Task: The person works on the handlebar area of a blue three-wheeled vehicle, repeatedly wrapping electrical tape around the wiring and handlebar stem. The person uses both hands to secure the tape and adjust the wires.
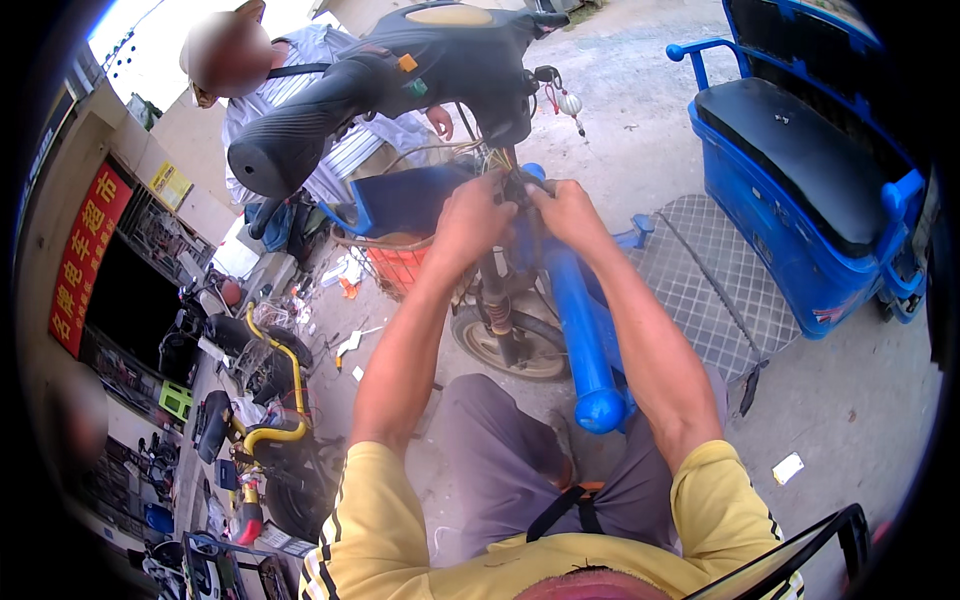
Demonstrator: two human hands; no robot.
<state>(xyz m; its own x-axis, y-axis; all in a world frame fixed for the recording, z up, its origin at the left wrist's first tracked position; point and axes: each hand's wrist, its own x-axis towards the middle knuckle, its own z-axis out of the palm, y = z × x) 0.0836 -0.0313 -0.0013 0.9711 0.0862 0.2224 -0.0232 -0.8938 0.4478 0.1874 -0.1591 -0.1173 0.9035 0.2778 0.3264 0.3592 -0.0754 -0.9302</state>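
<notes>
Head view: perhaps wires (500,160) behind hands (520,210)

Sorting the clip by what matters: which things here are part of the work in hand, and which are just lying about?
In hand:
- left hand and right hand, both at the wire bundle
- blue vehicle frame under them
- black handlebar housing above

Lying about:
- blue seat box
- yellow-framed bike
- red basket
- paper scrap

Two hands: left hand (476,218), right hand (566,212); one wire bundle (506,163); one front wheel (508,343); one red basket (398,262)
</notes>
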